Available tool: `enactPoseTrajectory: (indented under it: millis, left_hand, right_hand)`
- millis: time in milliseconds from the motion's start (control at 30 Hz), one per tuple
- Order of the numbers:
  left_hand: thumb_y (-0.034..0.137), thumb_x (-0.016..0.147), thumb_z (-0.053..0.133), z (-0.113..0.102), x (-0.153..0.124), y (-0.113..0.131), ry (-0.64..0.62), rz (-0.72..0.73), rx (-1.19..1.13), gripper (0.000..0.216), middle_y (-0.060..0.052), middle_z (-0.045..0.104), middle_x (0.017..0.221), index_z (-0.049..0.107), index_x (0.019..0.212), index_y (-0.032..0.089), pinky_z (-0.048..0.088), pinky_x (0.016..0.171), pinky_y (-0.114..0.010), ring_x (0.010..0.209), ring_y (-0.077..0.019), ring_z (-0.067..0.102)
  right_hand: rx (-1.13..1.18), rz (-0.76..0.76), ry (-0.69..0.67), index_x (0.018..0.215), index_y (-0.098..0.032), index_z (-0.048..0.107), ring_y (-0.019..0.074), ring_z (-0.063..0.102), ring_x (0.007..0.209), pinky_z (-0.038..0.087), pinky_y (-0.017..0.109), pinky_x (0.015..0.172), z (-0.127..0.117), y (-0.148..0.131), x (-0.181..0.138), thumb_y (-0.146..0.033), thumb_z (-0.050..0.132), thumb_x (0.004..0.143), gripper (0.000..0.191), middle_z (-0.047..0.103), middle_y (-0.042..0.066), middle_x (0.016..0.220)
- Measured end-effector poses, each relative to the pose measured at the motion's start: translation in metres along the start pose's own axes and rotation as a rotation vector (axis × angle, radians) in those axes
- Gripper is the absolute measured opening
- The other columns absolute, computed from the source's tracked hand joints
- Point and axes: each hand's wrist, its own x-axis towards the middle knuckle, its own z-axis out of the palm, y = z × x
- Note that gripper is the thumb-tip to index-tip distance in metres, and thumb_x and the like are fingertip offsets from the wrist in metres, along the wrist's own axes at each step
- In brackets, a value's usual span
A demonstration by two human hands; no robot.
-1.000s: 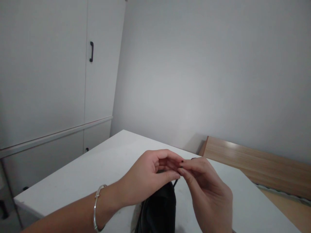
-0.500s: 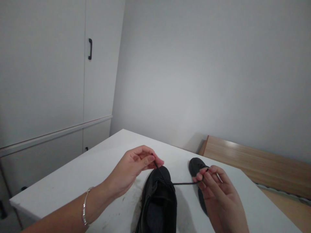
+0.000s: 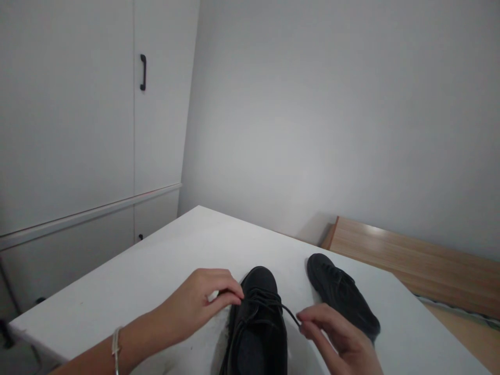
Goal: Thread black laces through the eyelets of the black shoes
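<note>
A black lace-up shoe (image 3: 255, 333) stands on the white table (image 3: 148, 271), toe pointing away from me. My left hand (image 3: 195, 304) pinches one end of its black shoelace (image 3: 287, 311) at the shoe's left side. My right hand (image 3: 336, 341) pinches the other end just right of the shoe, low over the table. A second black shoe (image 3: 341, 294) lies on the table behind my right hand, angled to the right. A silver bracelet (image 3: 115, 350) circles my left wrist.
White cupboards with a black door handle (image 3: 142, 72) fill the left wall. A plain grey wall rises behind the table. A wooden bed frame (image 3: 410, 258) runs along the right, past the table's far right edge.
Both hands have dropped toward the table and drawn the lace down snug against the shoe. The second shoe, half hidden before, now shows in full.
</note>
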Motion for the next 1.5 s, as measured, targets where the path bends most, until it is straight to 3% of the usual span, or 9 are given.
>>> enactPoseTrajectory:
  millis: [133, 300, 400, 567, 767, 1000, 1167, 1300, 1500]
  left_hand:
    - [0.013, 0.098, 0.048, 0.010, 0.000, 0.000, -0.103, 0.170, 0.265, 0.024, -0.005, 0.072, 0.087, 0.072, 0.095, 0.017, 0.047, 0.074, -0.022, 0.080, -0.0161, 0.066]
    - [0.012, 0.099, 0.046, 0.015, 0.002, 0.006, -0.107, 0.237, 0.500, 0.025, -0.005, 0.069, 0.084, 0.069, 0.091, 0.017, 0.044, 0.068, -0.024, 0.076, -0.0176, 0.063]
    - [0.011, 0.099, 0.048, 0.015, 0.006, 0.013, -0.131, 0.215, 0.584, 0.025, -0.003, 0.068, 0.081, 0.068, 0.086, 0.018, 0.042, 0.065, -0.025, 0.073, -0.0172, 0.060]
    - [0.010, 0.092, 0.062, 0.018, 0.010, 0.017, -0.060, 0.175, 0.579, 0.020, -0.003, 0.067, 0.092, 0.073, 0.080, 0.020, 0.043, 0.073, -0.027, 0.089, -0.0196, 0.059]
    - [0.004, 0.093, 0.049, 0.026, 0.005, 0.019, -0.104, 0.079, 0.462, 0.027, -0.003, 0.072, 0.088, 0.072, 0.095, 0.019, 0.046, 0.073, -0.026, 0.081, -0.0175, 0.063]
    - [0.011, 0.093, 0.051, 0.030, 0.004, 0.042, -0.207, -0.025, 0.513, 0.023, -0.007, 0.069, 0.100, 0.069, 0.103, 0.021, 0.053, 0.079, -0.032, 0.089, -0.0227, 0.067]
    - [0.008, 0.085, 0.054, 0.040, 0.012, 0.050, -0.304, -0.022, 0.722, 0.026, -0.017, 0.069, 0.107, 0.070, 0.105, 0.012, 0.058, 0.081, -0.044, 0.094, -0.0317, 0.066]
    - [0.006, 0.081, 0.057, 0.048, 0.017, 0.050, -0.305, 0.031, 0.800, 0.026, -0.021, 0.068, 0.109, 0.069, 0.105, 0.007, 0.057, 0.087, -0.051, 0.101, -0.0362, 0.065]
    - [0.003, 0.085, 0.050, 0.037, 0.016, 0.057, -0.216, -0.013, 0.632, 0.024, -0.014, 0.068, 0.105, 0.069, 0.095, 0.014, 0.055, 0.082, -0.042, 0.094, -0.0290, 0.064]
  right_hand:
    - [-0.177, -0.128, -0.048, 0.092, -0.026, 0.071, 0.0163, 0.074, 0.074, 0.058, 0.019, 0.068, 0.012, -0.007, 0.003, -0.023, 0.064, 0.093, 0.007, 0.075, 0.000, 0.082]
    - [-0.271, -0.207, -0.096, 0.098, -0.025, 0.064, 0.0155, 0.074, 0.077, 0.059, 0.019, 0.071, 0.017, -0.008, 0.004, -0.017, 0.058, 0.095, 0.010, 0.075, 0.000, 0.086]
    - [-0.359, -0.263, -0.142, 0.099, -0.026, 0.062, 0.0155, 0.072, 0.075, 0.058, 0.023, 0.069, 0.017, -0.009, 0.007, -0.015, 0.055, 0.097, 0.013, 0.072, -0.001, 0.085]
    - [-0.445, -0.299, -0.140, 0.098, -0.026, 0.063, 0.0173, 0.070, 0.078, 0.058, 0.026, 0.069, 0.018, -0.011, 0.010, -0.015, 0.054, 0.098, 0.013, 0.069, 0.000, 0.084]
    - [-0.400, -0.239, -0.184, 0.108, -0.027, 0.065, 0.0157, 0.073, 0.079, 0.059, 0.021, 0.068, 0.017, -0.015, 0.007, -0.007, 0.052, 0.094, 0.028, 0.073, -0.001, 0.088]
    - [-0.540, -0.286, -0.269, 0.124, -0.020, 0.062, 0.0209, 0.073, 0.106, 0.061, 0.027, 0.087, 0.021, -0.019, 0.006, -0.002, 0.039, 0.092, 0.044, 0.065, 0.014, 0.133]
    - [-0.767, -0.296, -0.308, 0.122, -0.012, 0.064, 0.0255, 0.076, 0.096, 0.065, 0.030, 0.077, 0.034, -0.030, 0.009, -0.001, 0.045, 0.086, 0.043, 0.068, 0.018, 0.125]
    - [-0.932, -0.280, -0.314, 0.100, -0.015, 0.069, 0.0262, 0.076, 0.088, 0.065, 0.027, 0.060, 0.048, -0.042, 0.013, 0.009, 0.045, 0.069, 0.045, 0.071, 0.015, 0.114]
    - [-0.899, -0.293, -0.264, 0.093, -0.021, 0.061, 0.0246, 0.071, 0.076, 0.059, 0.031, 0.056, 0.046, -0.049, 0.023, 0.007, 0.047, 0.073, 0.038, 0.068, 0.008, 0.096]
